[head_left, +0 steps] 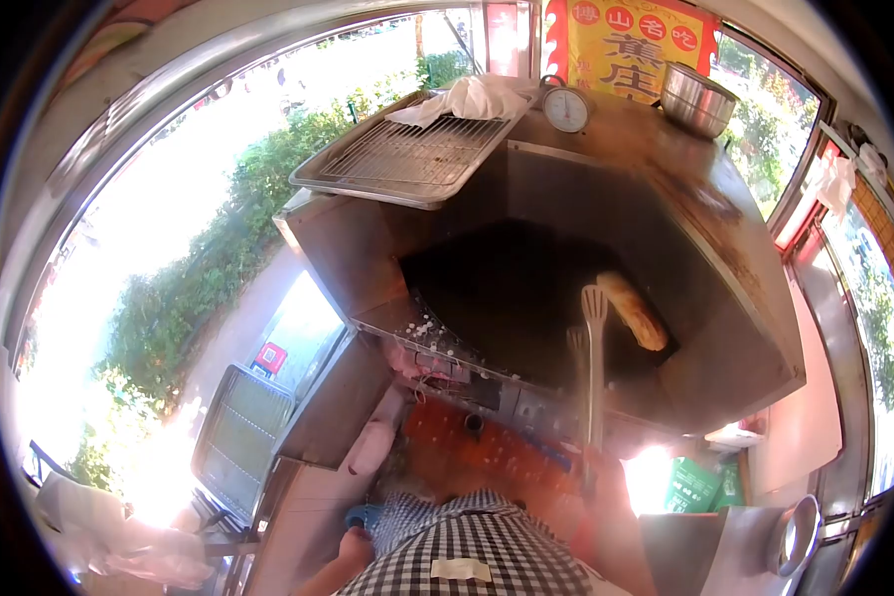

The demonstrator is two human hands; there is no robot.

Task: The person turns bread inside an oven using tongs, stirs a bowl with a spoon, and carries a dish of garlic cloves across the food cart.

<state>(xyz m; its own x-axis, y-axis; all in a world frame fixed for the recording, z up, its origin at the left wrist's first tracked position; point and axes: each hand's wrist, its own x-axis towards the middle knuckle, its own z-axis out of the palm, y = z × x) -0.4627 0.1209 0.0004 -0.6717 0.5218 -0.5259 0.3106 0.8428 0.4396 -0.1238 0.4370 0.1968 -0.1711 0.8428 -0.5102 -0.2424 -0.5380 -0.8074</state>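
My right hand [598, 482], blurred by motion and glare, is at the near end of a pair of metal tongs [595, 368]. One slotted tip of the tongs lies right beside a long golden-brown piece of dough [633, 312] in the dark, deep pan [507, 288]. The other tip shows fainter to its left. At my left side, low by the checked apron [457, 546], my left hand [355, 548] hangs with its fingers curled, close to a small blue thing [364, 517]. What it holds, if anything, is hidden.
A wire-rack tray [402, 159] with a white cloth [472, 99] rests on the pan's back left rim. A dial thermometer [566, 109] and a steel pot [698, 99] stand at the back. White crumbs [429, 328] dot the left edge. Another rack [238, 437] leans at left.
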